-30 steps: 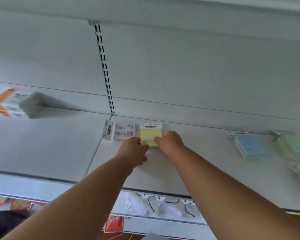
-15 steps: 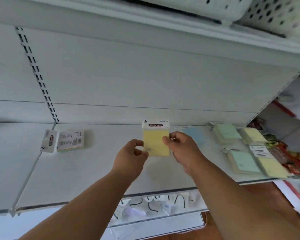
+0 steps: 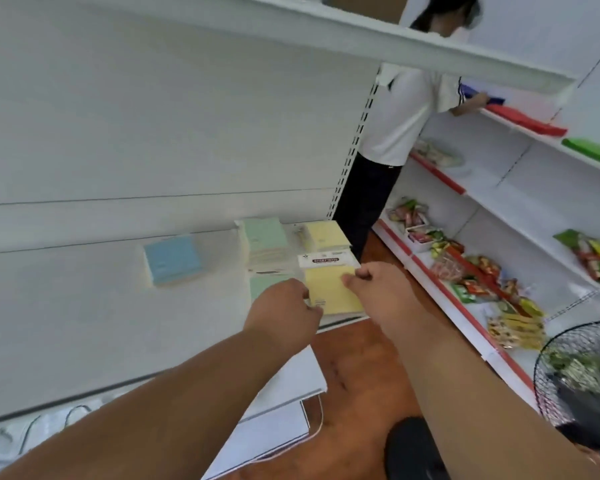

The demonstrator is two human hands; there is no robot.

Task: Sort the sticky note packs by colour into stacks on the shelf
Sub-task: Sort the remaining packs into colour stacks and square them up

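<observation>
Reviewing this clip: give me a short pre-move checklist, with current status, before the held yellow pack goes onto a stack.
1. Grip: left hand and right hand both pinch the yellow pack at its edges: ok.
2. Matching stack present: yellow stack sits at the back right of the shelf: ok.
3. Wrong-colour stacks told apart: green stack beside it, blue stack further left: ok.
4. Pack already over the yellow stack: not ok, it is held nearer the shelf's front edge.
5. What lies directly beneath the pack: cannot tell, hidden.
</observation>
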